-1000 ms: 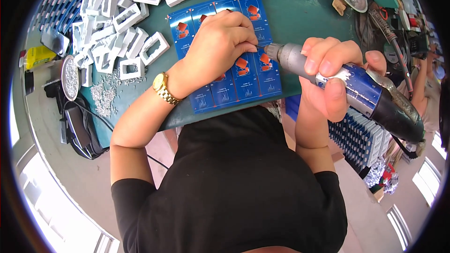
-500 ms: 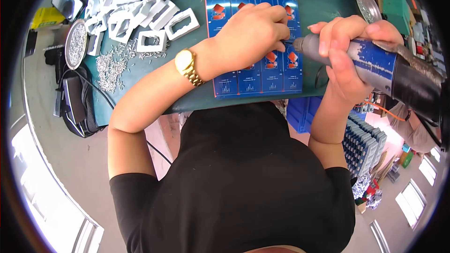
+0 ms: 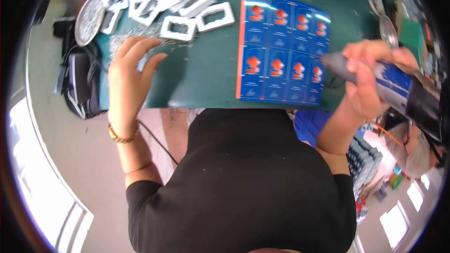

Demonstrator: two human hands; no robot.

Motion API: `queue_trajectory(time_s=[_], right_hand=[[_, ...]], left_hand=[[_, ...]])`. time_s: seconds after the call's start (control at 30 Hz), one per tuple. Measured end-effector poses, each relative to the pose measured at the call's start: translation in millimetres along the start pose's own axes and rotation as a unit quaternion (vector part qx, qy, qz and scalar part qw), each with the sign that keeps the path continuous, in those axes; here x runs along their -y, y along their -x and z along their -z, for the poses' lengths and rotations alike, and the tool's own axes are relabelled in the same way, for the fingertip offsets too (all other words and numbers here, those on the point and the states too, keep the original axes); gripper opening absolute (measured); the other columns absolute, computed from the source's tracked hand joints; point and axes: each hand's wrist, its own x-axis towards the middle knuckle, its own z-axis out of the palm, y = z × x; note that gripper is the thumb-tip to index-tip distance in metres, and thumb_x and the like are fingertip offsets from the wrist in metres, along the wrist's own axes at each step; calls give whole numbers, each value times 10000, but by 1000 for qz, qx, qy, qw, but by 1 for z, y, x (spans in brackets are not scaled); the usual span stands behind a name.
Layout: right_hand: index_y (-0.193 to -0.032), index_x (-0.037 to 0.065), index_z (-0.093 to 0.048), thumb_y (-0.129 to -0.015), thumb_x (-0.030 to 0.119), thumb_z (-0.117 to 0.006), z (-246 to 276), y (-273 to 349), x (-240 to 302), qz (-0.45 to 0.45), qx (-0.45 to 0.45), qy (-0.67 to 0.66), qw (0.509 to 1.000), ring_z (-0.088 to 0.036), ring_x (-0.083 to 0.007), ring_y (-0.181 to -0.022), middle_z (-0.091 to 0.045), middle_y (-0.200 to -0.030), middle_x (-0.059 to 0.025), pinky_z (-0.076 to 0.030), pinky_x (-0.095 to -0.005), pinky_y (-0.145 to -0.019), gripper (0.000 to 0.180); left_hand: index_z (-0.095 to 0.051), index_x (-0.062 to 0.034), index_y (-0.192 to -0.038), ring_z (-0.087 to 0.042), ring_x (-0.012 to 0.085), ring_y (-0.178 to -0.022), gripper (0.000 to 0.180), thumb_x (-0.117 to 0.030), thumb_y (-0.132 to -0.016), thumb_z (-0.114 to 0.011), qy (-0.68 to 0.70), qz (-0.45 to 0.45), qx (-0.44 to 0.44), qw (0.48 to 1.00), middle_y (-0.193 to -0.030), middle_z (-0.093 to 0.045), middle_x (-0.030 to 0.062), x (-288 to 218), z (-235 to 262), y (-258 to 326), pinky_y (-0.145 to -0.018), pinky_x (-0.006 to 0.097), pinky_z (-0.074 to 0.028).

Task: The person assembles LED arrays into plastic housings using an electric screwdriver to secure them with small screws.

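My right hand point(image 3: 368, 77) is wrapped round an electric screwdriver point(image 3: 393, 84) with a grey nose, a worn blue body and a black rear part. Its tip points left, at the right edge of a blue printed sheet point(image 3: 273, 47) marked into panels with orange-red pictures. Away from the sheet, my left hand point(image 3: 129, 72) is raised with thumb and fingers apart, and nothing shows between them. Just beyond it, small silvery screws point(image 3: 140, 32) lie scattered on the green tabletop point(image 3: 201, 77), partly hidden by my fingers.
White rectangular frames point(image 3: 215, 17) are heaped at the far left. A round metal dish point(image 3: 90, 18) of small silvery pieces stands at the left edge, near a black bag point(image 3: 82, 82). Another round dish point(image 3: 388, 30) is at the far right. A blue crate point(image 3: 307, 124) sits below the table's front edge.
My left hand has left the blue sheet and swung left toward the screws, its fingers now spread. The screwdriver stays in my right hand by the sheet. The whole view has shifted somewhat.
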Motion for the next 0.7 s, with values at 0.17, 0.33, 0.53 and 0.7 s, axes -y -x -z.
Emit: queue_trajectory(time_s=[0.17,0.33,0.53,0.7], right_hand=[[-1346,85,-310,-813,-52,-536,30,5,-2,15,96,-50,994,-549,-220,-713,-509,-835,-114,-493,-542,-816,595],[-1315,103,-389,-829,54,-588,59,12,-2,23,121,-126,984,-556,-227,-745,-526,-855,-107,-455,-491,-863,528],[-1304,75,-389,-825,60,-617,50,28,9,82,26,-103,991,-577,-261,-746,-566,-851,-134,-447,-477,-804,531],[-1287,83,-372,-809,6,-626,29,34,17,100,-28,-59,993,-584,-259,-732,-578,-850,-140,-459,-452,-770,547]], left_hand=[[-664,-38,-898,-623,271,-742,163,-85,-748,-707,41,63,31,997,-839,-627,98,-1,-14,9,-680,342,-493],[-650,-76,-824,-608,272,-812,102,-87,-734,-697,48,12,45,998,-823,-582,82,-13,-40,9,-690,369,-485],[-559,-59,-881,-577,334,-792,122,-9,-788,-621,-4,-46,74,996,-837,-556,119,-15,-39,6,-670,397,-468],[-581,-37,-888,-584,321,-721,117,47,-808,-597,158,-85,55,982,-790,-569,115,-59,-50,-25,-622,368,-467]])
